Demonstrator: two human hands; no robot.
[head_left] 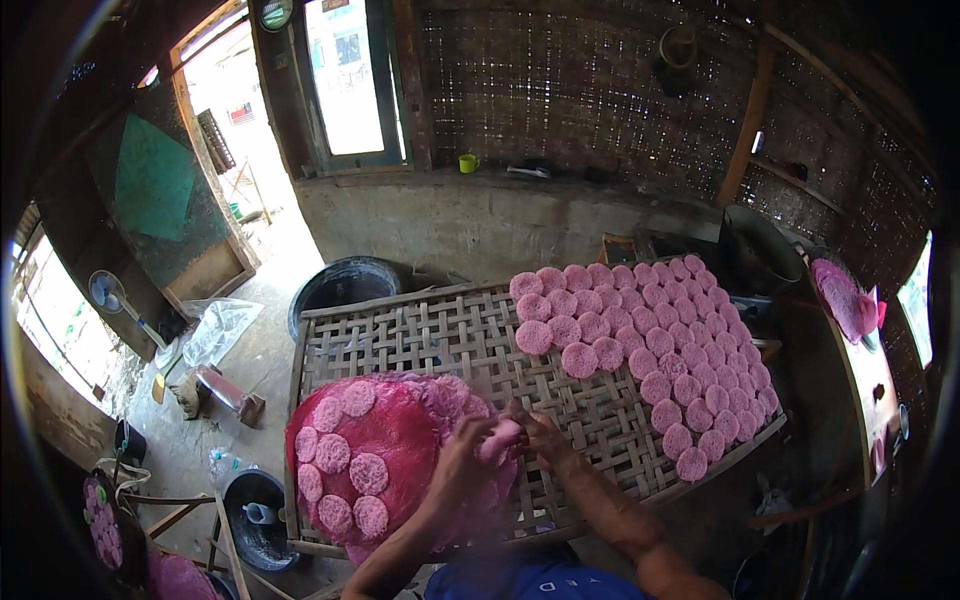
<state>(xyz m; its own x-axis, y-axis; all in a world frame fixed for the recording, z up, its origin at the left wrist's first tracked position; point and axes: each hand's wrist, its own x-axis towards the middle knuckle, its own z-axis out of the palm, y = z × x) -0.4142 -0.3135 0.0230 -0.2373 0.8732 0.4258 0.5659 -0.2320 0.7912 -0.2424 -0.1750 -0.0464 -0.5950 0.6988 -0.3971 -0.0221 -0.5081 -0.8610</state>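
My left hand (pixel 462 455) is closed round a soft pink piece (pixel 500 440), its exact shape partly hidden by the fingers. From the other side my right hand (pixel 543 438) meets it with bent fingers, gripping its edge. Both hands are over the right side of a heap on a deep-pink sheet (pixel 405 445). Several round, rough-textured pink discs (pixel 333 453) lie on that sheet, with more pink stringy mass beside them. Beneath everything is a woven bamboo rack (pixel 380 340). Rows of similar pink discs (pixel 640 330) cover its right part.
Beyond the rack's far left corner stands a dark tub (pixel 345 285); another dark tub (pixel 262 520) with a scoop is at near left. A fan (pixel 108 292) stands by the left wall. Further right, a large dark pan (pixel 760 245) sits behind the rack. A green cup (pixel 468 163) rests on the wall ledge.
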